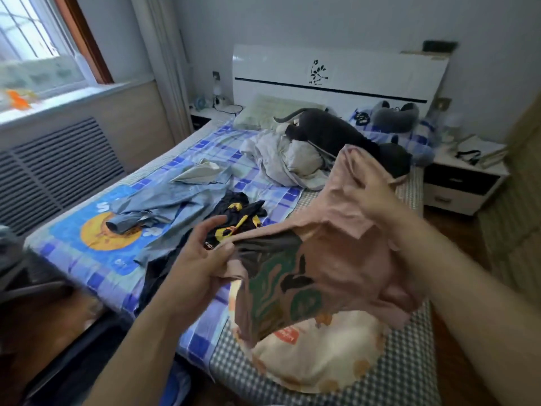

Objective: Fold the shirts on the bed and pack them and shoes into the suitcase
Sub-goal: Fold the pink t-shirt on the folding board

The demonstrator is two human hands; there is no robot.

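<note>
1. Shirt, pink (pixel 345 250), with a dark green and black print on its front, is held up in the air above the near right part of the bed (pixel 87 276), between both hands, crumpled and unfolded.
2. Left hand (pixel 202 259) is closed on the shirt's left edge beside the print; thumb and fingers pinch a bunch of fabric, and the cloth hangs down below the grip.
3. Right hand (pixel 377 197) is closed on the upper part of the shirt, higher and farther from the camera than the left; a fold of the pink fabric rises above the fingers and the rest drapes down toward the left hand.
4. Black garment with yellow markings (pixel 237 218) lies on the bed sheet just behind the left hand, untouched.
5. Light blue shirt (pixel 164 209) lies spread and rumpled on the sheet to the left of the black garment, well apart from both hands.
6. White crumpled bedding (pixel 281 159) and a dark grey plush toy (pixel 328 130) lie near the headboard (pixel 366 74).
7. Round cushion with orange pattern (pixel 319 347) lies on the checked mattress directly beneath the held shirt.
</note>
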